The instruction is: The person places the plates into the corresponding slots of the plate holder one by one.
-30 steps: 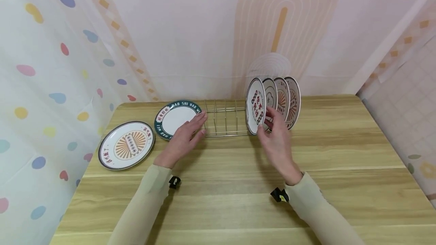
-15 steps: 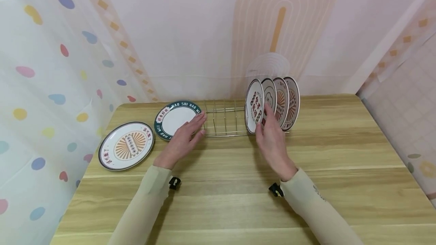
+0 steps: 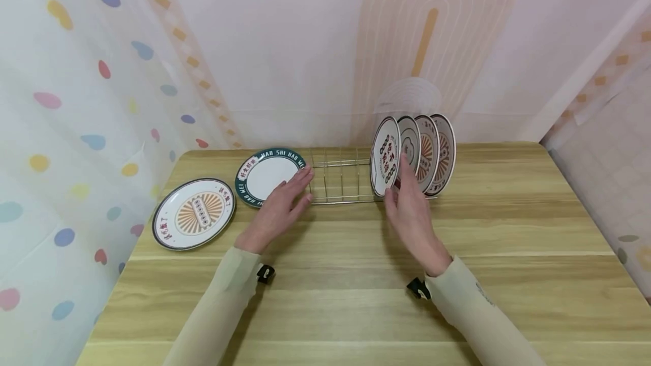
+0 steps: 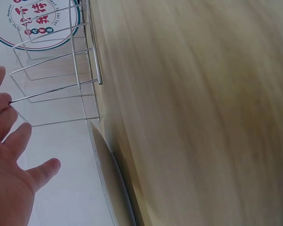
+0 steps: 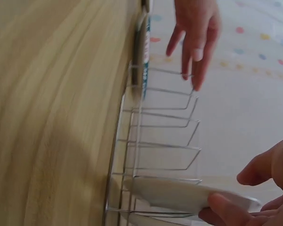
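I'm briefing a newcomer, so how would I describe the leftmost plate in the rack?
On the wooden table, find the wire rack; four plates stand on edge at its right end. Take the leftmost plate, beside the right hand. Bold red characters fill its centre, while the two plates farthest right show orange sunbursts.
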The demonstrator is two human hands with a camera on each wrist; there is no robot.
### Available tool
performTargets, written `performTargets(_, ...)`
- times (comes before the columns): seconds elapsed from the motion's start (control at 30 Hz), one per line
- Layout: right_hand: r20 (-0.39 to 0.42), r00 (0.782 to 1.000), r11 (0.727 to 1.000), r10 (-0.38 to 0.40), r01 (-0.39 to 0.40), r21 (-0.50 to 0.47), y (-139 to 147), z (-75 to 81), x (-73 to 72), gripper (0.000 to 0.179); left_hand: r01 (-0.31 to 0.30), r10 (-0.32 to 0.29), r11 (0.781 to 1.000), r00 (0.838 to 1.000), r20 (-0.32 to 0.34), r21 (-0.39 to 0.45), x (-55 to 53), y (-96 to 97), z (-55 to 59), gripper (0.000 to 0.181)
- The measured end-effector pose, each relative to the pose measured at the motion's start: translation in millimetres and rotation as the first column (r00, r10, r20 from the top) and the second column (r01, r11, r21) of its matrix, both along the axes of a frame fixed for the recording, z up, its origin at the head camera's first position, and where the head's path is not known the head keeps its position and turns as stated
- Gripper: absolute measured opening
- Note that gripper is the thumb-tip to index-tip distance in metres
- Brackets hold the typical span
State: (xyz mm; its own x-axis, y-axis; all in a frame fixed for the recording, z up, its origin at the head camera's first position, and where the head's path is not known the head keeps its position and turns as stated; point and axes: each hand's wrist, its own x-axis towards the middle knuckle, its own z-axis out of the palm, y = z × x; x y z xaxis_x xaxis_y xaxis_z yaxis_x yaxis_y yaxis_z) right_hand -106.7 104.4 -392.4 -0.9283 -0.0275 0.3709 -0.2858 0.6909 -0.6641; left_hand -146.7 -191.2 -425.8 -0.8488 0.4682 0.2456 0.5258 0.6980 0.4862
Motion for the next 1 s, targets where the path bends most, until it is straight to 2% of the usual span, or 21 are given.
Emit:
performTargets(0.13,-0.031,0.998,0.996,0.047,-0.049,-0.079,7,6.3,13.2,0.067,-0.009,0.009,1.000,1.000,-0.023,-0.008,2.0,0.9,-1.2,0.057)
performTargets(0.27,-0.146,0.985,0.989,0.090,-0.106,-0.106,21,15.6,22.4,0.053,-0.016,0.016,1.000,0.999,-0.044,-0.004,2.2,1.4,-2.8,0.058)
performTargets(0.43,-0.322,0.943,0.990,0.080,-0.114,-0.086,49,22.8,21.0,0.036,-0.017,0.017,1.000,0.999,-0.048,-0.001,1.4,3.5,-2.5,0.058)
performTargets(0.53,-0.411,0.910,0.992,0.056,-0.098,-0.082,67,24.7,12.0,0.033,-0.020,0.020,1.000,0.999,-0.048,0.003,1.3,4.9,-2.0,0.058)
performTargets(0.57,-0.420,0.906,0.993,0.043,-0.086,-0.084,73,25.2,8.6,0.035,-0.021,0.022,1.000,0.999,-0.050,0.004,1.3,4.9,-1.8,0.058)
performTargets(0.63,-0.399,0.917,0.995,0.016,-0.055,-0.087,84,25.8,1.6,0.041,-0.023,0.024,1.000,0.998,-0.060,0.007,1.0,5.1,-2.0,0.058)
performTargets(0.67,-0.371,0.928,0.995,0.006,-0.042,-0.090,88,25.7,-1.9,0.045,-0.024,0.025,1.000,0.997,-0.071,0.014,1.1,5.4,-1.9,0.058)
performTargets(0.77,-0.216,0.976,0.995,-0.004,-0.016,-0.094,101,23.6,-10.6,0.058,-0.028,0.031,0.999,0.994,-0.100,0.028,0.9,5.4,-2.1,0.057)
performTargets(0.83,-0.107,0.994,0.993,0.017,-0.029,-0.115,108,21.1,-15.7,0.063,-0.037,0.041,0.999,0.992,-0.119,0.036,1.7,5.3,-1.7,0.057)
performTargets(0.9,-0.014,0.999,0.988,0.050,-0.052,-0.146,112,18.6,-19.8,0.066,-0.049,0.053,0.998,0.991,-0.125,0.035,2.8,4.5,-1.5,0.058)
performTargets(1.0,0.071,0.992,0.977,0.101,-0.086,-0.195,117,15.0,-23.3,0.066,-0.072,0.077,0.997,0.988,-0.131,0.037,6.7,1.7,0.1,0.058)
